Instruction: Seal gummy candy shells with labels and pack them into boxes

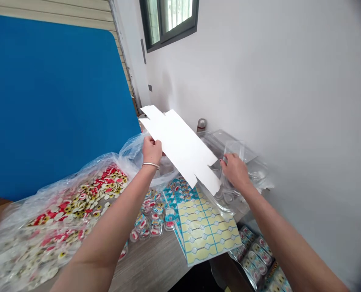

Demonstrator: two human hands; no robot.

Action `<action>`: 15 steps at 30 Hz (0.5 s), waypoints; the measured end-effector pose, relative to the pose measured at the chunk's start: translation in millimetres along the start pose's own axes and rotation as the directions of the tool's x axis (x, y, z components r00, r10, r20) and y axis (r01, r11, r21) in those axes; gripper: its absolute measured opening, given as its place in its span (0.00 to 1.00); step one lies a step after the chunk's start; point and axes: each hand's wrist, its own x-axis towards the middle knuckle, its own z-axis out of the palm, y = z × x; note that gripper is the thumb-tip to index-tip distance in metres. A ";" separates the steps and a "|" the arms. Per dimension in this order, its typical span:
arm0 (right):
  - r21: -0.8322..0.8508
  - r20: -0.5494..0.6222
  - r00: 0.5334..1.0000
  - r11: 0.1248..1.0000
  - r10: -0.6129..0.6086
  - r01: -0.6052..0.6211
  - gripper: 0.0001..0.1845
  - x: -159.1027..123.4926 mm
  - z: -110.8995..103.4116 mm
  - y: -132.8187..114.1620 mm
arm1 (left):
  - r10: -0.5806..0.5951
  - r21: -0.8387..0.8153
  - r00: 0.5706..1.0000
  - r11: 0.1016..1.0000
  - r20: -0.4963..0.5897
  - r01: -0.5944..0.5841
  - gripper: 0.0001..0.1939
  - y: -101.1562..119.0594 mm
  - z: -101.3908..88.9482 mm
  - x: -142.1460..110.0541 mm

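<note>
My left hand (152, 151) is closed on the near edge of a flat white cardboard box blank (183, 144), its notched flaps spread out. The blank is held up at a slant over the table. My right hand (235, 169) is just right of the blank, its fingers curled in among clear plastic trays (225, 198). A thin, see-through rectangular piece (233, 148) shows at those fingertips; whether they grip it is hard to tell. Below the blank lie printed yellow and blue card sheets (209, 229), overlapping blue patterned ones (184, 188).
A large clear plastic bag (107, 162) spills red, white and yellow small pieces (89, 198) at left. Small filled clear packs (152, 217) sit mid-table. A box of similar packs (256, 257) stands lower right. A flask (201, 125) stands by the wall; a blue board (52, 101) rises behind.
</note>
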 end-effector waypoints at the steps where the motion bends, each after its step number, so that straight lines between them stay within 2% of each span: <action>1: 0.063 -0.061 0.997 0.997 -0.048 0.052 0.16 -3.9 -3.7 -11.0 | 0.000 -0.001 1.000 1.000 -0.021 0.000 0.10 2.7 -8.3 -5.4; 3: 0.189 -0.163 0.974 0.964 -0.155 0.185 0.18 -12.8 -12.2 -39.7 | -0.019 -0.017 0.999 1.000 -0.050 0.018 0.10 3.5 -16.6 -18.8; 5: 0.249 -0.177 0.950 0.922 -0.258 0.297 0.18 -19.5 -19.7 -71.1 | -0.053 -0.045 0.997 0.998 -0.055 0.051 0.11 -0.3 -15.7 -31.3; 6: 0.254 -0.144 0.941 0.907 -0.307 0.335 0.18 -20.9 -22.1 -85.4 | -0.075 -0.060 0.996 0.996 -0.048 0.072 0.11 -2.8 -13.4 -36.1; 8: 0.263 0.011 0.921 0.890 -0.389 0.373 0.20 -19.6 -23.1 -107.5 | -0.120 -0.084 0.993 0.989 -0.012 0.118 0.11 -7.4 -8.8 -42.1; 11: 0.318 0.266 0.862 0.884 -0.430 0.343 0.17 -11.9 -17.9 -121.8 | -0.175 -0.109 0.981 0.977 0.078 0.183 0.08 -10.9 -8.0 -44.0; 13: 0.402 0.332 0.835 0.867 -0.439 0.296 0.13 -6.9 -12.6 -122.3 | -0.198 -0.130 0.970 0.968 0.143 0.217 0.07 -12.3 -11.2 -42.7; 15: 0.484 0.347 0.827 0.840 -0.442 0.246 0.10 -3.3 -6.6 -119.8 | -0.206 -0.157 0.958 0.958 0.200 0.239 0.08 -15.1 -14.2 -40.6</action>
